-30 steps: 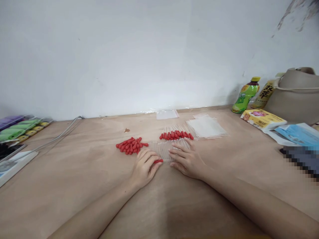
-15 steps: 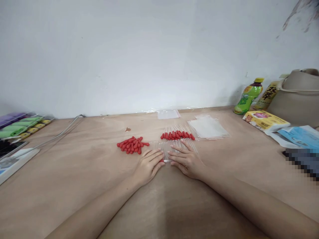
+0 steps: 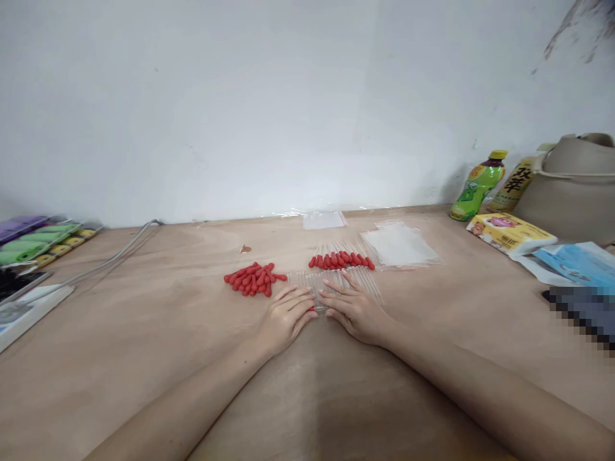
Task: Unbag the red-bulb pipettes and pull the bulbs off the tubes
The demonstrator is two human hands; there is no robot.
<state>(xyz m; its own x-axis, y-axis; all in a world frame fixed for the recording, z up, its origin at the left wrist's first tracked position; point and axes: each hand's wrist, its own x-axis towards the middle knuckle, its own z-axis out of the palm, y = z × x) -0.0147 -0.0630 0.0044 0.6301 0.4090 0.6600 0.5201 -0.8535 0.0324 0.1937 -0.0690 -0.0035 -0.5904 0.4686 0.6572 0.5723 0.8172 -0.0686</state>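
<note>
My left hand (image 3: 287,319) is closed, thumb and fingers pinched on a red rubber bulb (image 3: 311,309), of which only a small bit shows. Facing it, my right hand (image 3: 358,314) pinches a clear dropper tube (image 3: 321,311) between thumb and forefinger, its other fingers stretched over a row of clear tubes (image 3: 314,280). Most of the held tube is hidden by the fingers. To the left of the row lies a pile of loose red rubber bulbs (image 3: 254,279). Behind it, several droppers (image 3: 341,259) lie side by side, red bulbs toward me.
Clear plastic bags (image 3: 401,243) lie behind on the right, with another bag (image 3: 324,220) by the wall. A green-labelled bottle (image 3: 478,189), a yellow tissue pack (image 3: 512,232) and a phone (image 3: 579,314) are at right. A cable (image 3: 120,250) and coloured rolls (image 3: 38,240) occupy the left.
My right hand has shifted slightly left, toward my left hand, narrowing the gap between the fingertips. My left hand stays nearly in place.
</note>
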